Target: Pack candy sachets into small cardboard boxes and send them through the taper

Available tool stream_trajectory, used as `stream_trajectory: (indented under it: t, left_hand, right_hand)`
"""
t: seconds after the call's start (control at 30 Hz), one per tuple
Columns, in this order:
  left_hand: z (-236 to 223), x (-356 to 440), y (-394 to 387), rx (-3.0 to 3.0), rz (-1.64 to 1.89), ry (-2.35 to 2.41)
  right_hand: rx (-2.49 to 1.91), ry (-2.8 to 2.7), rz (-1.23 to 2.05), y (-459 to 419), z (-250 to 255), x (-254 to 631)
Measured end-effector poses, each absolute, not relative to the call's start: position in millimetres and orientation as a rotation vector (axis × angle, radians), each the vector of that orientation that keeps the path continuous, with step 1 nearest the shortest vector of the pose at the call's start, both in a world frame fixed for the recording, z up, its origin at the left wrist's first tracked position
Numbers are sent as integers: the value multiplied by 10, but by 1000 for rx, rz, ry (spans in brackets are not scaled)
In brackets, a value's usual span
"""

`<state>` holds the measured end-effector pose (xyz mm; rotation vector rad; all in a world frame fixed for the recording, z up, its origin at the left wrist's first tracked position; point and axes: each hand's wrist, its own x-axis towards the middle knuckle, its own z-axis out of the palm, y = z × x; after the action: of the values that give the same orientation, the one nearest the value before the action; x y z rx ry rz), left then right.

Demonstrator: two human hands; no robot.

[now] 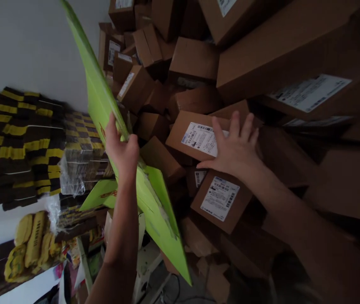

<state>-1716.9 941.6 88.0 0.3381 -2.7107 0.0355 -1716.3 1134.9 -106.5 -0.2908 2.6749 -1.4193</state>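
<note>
My left hand [121,147] is closed over the edge of a bright green board [100,97], thumb on one side and fingers on the other. The board looks like a large folded panel with red print, and it stands tilted across the view. My right hand [235,147] has its fingers spread over a small cardboard box [180,128] with a white printed label. It covers part of that label and seems to touch the box. Just below lies another labelled cardboard box [221,200], partly behind my wrist.
Brown cardboard boxes [195,59] are piled in a jumble across the middle and right. One long box [278,50] juts in at upper right. Stacked black-and-yellow bundles [18,143] and yellow packages [34,240] are at left. A pale metal frame [148,264] stands below the board.
</note>
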Motion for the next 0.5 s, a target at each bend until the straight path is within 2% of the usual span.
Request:
stream_trajectory:
  t: [0.1,0.27,0.37,0.5]
  left_hand:
    - [916,-16911,9531,176,-30,-2691]
    - [724,-16619,9867,49,-132,-2750]
    - [663,-16610,9961,83,-130,-2792]
    - [672,-16584,10024,78,-128,-2779]
  right_hand:
    - [-344,2652,-1366,11260,-1061,-17228]
    - [-241,2552,-1357,11397,-995,-17260]
    - [12,2381,-1535,11643,-945,-17295]
    - [330,1886,-1980,11636,-805,-17429]
